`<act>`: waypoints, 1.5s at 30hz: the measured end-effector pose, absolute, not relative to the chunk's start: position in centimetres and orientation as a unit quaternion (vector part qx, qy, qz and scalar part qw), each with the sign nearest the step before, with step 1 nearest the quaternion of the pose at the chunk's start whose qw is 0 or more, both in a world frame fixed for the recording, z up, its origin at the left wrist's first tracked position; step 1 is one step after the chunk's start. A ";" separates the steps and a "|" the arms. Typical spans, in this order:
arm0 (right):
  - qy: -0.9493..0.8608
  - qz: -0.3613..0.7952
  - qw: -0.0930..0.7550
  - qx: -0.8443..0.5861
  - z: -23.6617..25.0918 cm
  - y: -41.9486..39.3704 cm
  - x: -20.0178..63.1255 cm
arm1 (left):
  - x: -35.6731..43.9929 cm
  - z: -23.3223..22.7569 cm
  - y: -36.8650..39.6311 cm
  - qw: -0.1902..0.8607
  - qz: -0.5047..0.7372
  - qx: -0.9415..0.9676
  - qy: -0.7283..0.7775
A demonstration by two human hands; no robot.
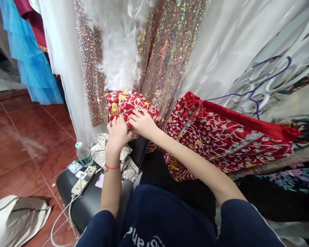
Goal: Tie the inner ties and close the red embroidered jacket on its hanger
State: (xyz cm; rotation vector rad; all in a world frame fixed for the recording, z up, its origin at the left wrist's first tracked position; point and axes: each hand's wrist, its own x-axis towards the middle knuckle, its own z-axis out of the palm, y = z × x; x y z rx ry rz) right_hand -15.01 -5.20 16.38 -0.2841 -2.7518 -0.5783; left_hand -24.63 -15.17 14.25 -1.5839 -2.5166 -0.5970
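Observation:
A folded red garment (130, 103) with silver and gold embroidery lies in front of me, just below hanging white feathers. My left hand (118, 132) has its fingers curled on the near edge of this garment. Close beside it, my right hand (144, 124) pinches the same cloth, with the thumb side partly hidden. The two hands almost touch. Right of them, a matching red embroidered skirt (221, 137) with a velvet waistband and a tied drawstring is spread over a low support that it mostly covers.
A black padded bench (64, 187) holds a water bottle (84, 155), a power strip (83, 181) with a cable, a phone (100, 180) and a dotted cloth bag (99, 152). Sequin fabric (167, 51) hangs ahead. A purple hanger (273, 77) is at right, a white bag (12, 219) on the floor.

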 end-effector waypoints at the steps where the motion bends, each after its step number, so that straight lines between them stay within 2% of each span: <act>1: -0.960 -0.196 0.165 -0.111 16.8 -5.2 -14.8 | -25.0 14.3 -15.5 0.056 -0.208 -0.517 -0.828; 4: -0.943 -0.177 0.226 -0.170 19.2 -5.3 -13.8 | -25.9 15.1 -16.9 0.089 -0.288 -0.511 -0.805; 10: -0.861 -0.126 0.374 -0.320 23.6 -4.7 -9.2 | -25.1 17.8 -19.0 0.215 -0.525 -0.455 -0.687; 12: -0.838 -0.111 0.412 -0.340 24.5 -4.6 -7.0 | -24.1 18.0 -18.4 0.191 -0.582 -0.450 -0.650; 15: -0.819 -0.123 0.434 -0.354 25.6 -4.8 -3.8 | -22.3 18.2 -16.1 0.058 -0.636 -0.512 -0.574; 17: -0.808 -0.145 0.425 -0.381 26.1 -4.5 -2.2 | -21.0 18.7 -14.3 -0.025 -0.646 -0.550 -0.529; 19: -0.799 -0.155 0.401 -0.420 26.1 -3.3 -1.1 | -19.9 19.5 -12.3 -0.047 -0.649 -0.565 -0.508; 24: -0.810 -0.115 0.319 -0.479 23.9 1.6 -0.2 | -18.8 21.9 -4.5 0.017 -0.617 -0.591 -0.519; 28: -0.890 -0.090 0.211 -0.394 22.3 5.3 -0.8 | -19.0 24.2 3.7 0.065 -0.535 -0.622 -0.569; 32: -0.873 -0.137 0.239 -0.401 21.7 9.5 -1.8 | -18.9 27.2 9.5 0.110 -0.449 -0.620 -0.635; 35: -0.833 -0.146 0.245 -0.475 21.7 11.8 -2.2 | -18.5 29.0 11.4 0.141 -0.388 -0.597 -0.688; 38: -0.835 -0.104 0.196 -0.503 22.5 11.3 -1.9 | -18.5 29.8 12.3 0.168 -0.338 -0.590 -0.714; 42: -0.922 -0.027 0.116 -0.367 24.2 8.0 -0.7 | -18.6 30.2 13.1 0.175 -0.301 -0.568 -0.746; 45: -0.920 -0.007 0.130 -0.370 25.0 7.7 -0.5 | -17.3 30.5 13.0 0.170 -0.289 -0.567 -0.753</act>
